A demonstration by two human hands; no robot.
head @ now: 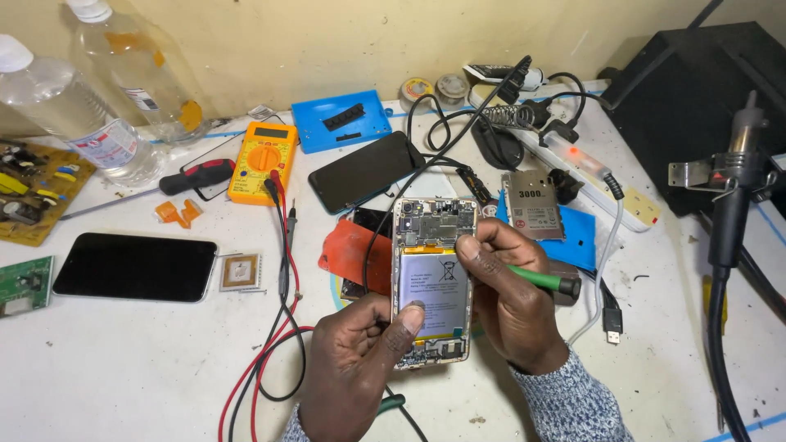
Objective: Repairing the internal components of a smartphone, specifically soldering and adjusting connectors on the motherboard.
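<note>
Holding opened phone (432,278) in left hand (360,360); right hand (512,299) gripping green-handled tool (544,280), fingertip at battery edge; prying needs gentle, steady leverage.

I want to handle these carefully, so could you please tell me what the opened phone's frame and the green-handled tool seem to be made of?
The opened phone's pale gold frame looks like metal, or metallised plastic, with a satin sheen along its edge. The green-handled tool in the right hand seems to have a smooth plastic handle with a black end cap; its tip is hidden.
</note>
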